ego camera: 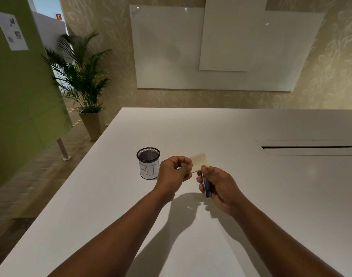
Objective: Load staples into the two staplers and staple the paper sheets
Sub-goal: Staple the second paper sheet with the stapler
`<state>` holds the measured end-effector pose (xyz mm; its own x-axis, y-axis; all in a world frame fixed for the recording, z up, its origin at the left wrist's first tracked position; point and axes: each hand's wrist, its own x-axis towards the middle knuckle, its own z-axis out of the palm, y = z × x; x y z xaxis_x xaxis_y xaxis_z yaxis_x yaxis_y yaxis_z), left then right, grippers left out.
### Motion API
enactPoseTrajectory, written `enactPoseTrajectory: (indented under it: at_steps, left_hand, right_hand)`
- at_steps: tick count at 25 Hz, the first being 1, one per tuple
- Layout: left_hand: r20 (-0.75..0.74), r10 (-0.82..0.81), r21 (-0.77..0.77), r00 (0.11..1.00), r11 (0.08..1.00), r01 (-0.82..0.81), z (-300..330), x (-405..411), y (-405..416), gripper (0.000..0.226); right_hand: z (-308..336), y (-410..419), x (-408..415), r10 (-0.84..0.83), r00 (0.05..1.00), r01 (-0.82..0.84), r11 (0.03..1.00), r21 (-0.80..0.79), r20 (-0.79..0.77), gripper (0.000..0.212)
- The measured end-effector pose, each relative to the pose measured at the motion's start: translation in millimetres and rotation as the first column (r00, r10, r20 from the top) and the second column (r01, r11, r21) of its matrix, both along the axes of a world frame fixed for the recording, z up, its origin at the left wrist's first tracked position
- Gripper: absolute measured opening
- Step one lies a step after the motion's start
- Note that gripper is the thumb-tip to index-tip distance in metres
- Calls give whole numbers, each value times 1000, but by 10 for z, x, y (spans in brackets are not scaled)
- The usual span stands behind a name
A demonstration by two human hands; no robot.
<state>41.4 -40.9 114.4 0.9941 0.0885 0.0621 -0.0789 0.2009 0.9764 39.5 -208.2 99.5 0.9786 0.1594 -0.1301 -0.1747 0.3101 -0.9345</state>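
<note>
My left hand [174, 170] pinches a small cream paper slip [199, 161] by its near edge and holds it above the white table [271, 196]. Just to its right, my right hand [217, 186] grips a small dark blue stapler [206, 185] held upright, its top end touching the slip's lower right corner. A yellow bit shows at the stapler's top. The stapler's jaw is hidden by my fingers. A second stapler and loose staples are not in view.
A black mesh cup [148, 165] with a white label reading "BI" stands on the table just left of my left hand. A cable slot [311, 148] runs along the table at the right. A potted palm [85, 80] stands beyond the table's left corner.
</note>
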Motion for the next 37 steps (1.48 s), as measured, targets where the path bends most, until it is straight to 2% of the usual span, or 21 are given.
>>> enactPoseTrajectory:
  at_steps: [3, 6, 10, 14, 21, 28, 37]
  left_hand:
    - [-15, 12, 39, 1000, 999, -12, 4, -2, 21, 16]
    - [-24, -54, 72, 998, 996, 55, -16, -14, 21, 14]
    - [4, -97, 101, 995, 990, 96, -59, -28, 17, 10]
    - [48, -106, 156, 993, 983, 98, -77, -4, 43, 17]
    - [42, -149, 206, 988, 969, 137, -25, 26, 64, 22]
    - [34, -151, 214, 988, 967, 141, -9, 26, 95, 22]
    - [43, -175, 176, 984, 970, 165, -73, 28, 79, 19]
  right_hand:
    - [5, -7, 14, 10, 1000, -9, 995, 97, -15, 52]
    - [17, 10, 17, 60, 998, -57, 991, 118, -17, 40]
    - [28, 37, 25, 36, 999, -32, 994, 103, -35, 43]
    - [45, 68, 26, 30, 999, -26, 993, 115, -38, 44]
    - [71, 82, 45, 13, 998, -8, 996, 87, -57, 46]
    - [46, 104, 59, 3, 998, 2, 997, 82, -63, 41]
    - [-3, 106, 96, -84, 996, 84, 996, 11, 13, 48]
